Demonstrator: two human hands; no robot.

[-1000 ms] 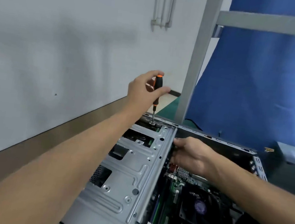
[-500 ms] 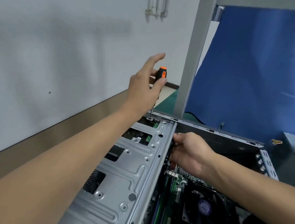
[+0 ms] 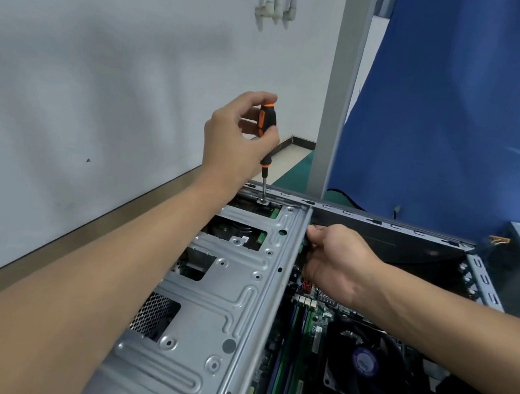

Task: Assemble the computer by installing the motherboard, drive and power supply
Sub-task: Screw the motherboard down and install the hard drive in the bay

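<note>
Left hand (image 3: 233, 139) clenched round the orange-and-black screwdriver (image 3: 267, 121), tip on the stiff grey sheet-metal drive cage (image 3: 222, 291) at frame centre, right hand (image 3: 336, 261) fingers (image 3: 316, 229) gripping its folded rim, likely the safest hold

We see only arms and hands, both uncovered. The left hand (image 3: 233, 139), toward eleven o'clock from the middle, has a broad back and creased knuckles. Its forearm widens toward eight o'clock, bare right to the frame's edge. The right hand (image 3: 339, 268), toward four o'clock, shows ridged tendons near the wrist, and its forearm runs on bare the same way to the edge. The nails look short to us, though the picture is too soft to be sure.
</note>
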